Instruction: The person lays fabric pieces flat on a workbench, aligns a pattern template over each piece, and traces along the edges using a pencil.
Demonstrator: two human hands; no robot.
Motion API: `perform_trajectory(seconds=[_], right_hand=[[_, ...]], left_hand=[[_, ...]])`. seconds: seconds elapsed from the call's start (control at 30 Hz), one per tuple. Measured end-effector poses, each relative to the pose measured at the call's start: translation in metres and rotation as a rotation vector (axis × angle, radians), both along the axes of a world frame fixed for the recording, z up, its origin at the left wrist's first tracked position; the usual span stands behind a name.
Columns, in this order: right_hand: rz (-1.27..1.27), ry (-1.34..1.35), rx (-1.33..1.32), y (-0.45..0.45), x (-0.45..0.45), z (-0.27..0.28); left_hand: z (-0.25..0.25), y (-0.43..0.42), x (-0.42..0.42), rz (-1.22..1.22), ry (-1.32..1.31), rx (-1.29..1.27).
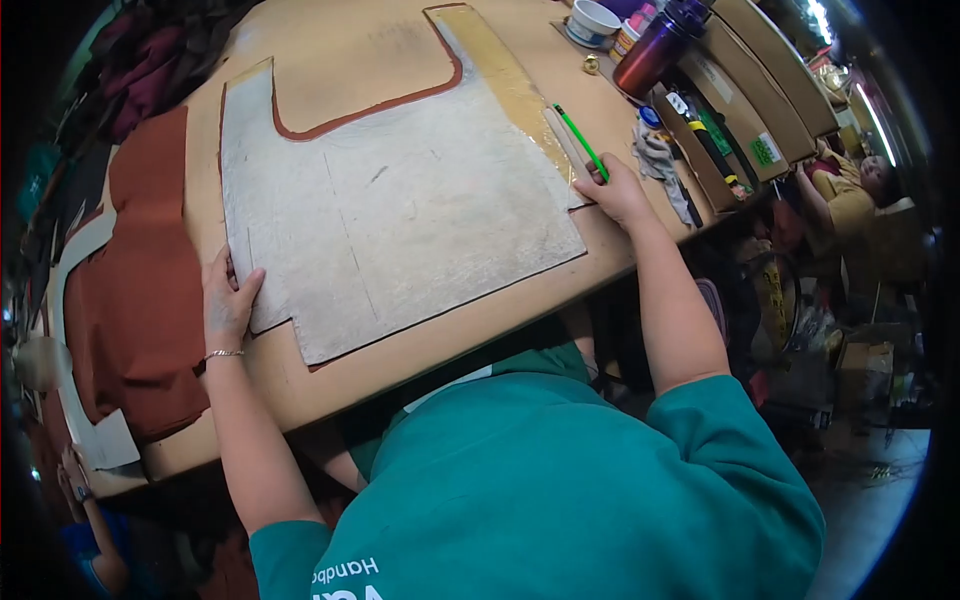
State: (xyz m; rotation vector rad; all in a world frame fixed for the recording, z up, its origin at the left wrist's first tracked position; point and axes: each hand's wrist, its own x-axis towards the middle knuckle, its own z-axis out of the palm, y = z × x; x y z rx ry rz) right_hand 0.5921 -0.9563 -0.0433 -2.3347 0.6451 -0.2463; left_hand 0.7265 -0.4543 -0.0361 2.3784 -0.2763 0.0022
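A large grey pattern template (400, 220) with a U-shaped cutout at its far side lies flat on the table. Reddish-brown material shows as a border around the cutout, and clear yellowish tape (495, 75) covers its right arm. My left hand (230, 300) grips the template's left edge, thumb on top and the other fingers at the rim, partly hidden. In my right hand (617, 190), closed at the right edge, is a slim green pencil (580, 140) pointing away from me. A narrow pale strip (566, 143) lies beside the pencil; whether my fingers hold it I cannot tell.
Reddish-brown sheets (150, 270) and a curved pale template (75, 350) lie at left on the wooden table (350, 40). At back right stand a purple bottle (660, 50), a white tub (592, 22) and a cardboard box (700, 130) of tools. Other people sit at both sides.
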Motion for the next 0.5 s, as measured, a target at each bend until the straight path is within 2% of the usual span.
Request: perform_trajectory(seconds=[0.5], right_hand=[[0.028,0.006,-0.044,0.004,0.0,0.008]], left_hand=[[-0.012,0.005,0.004,0.008,-0.081,0.01]])
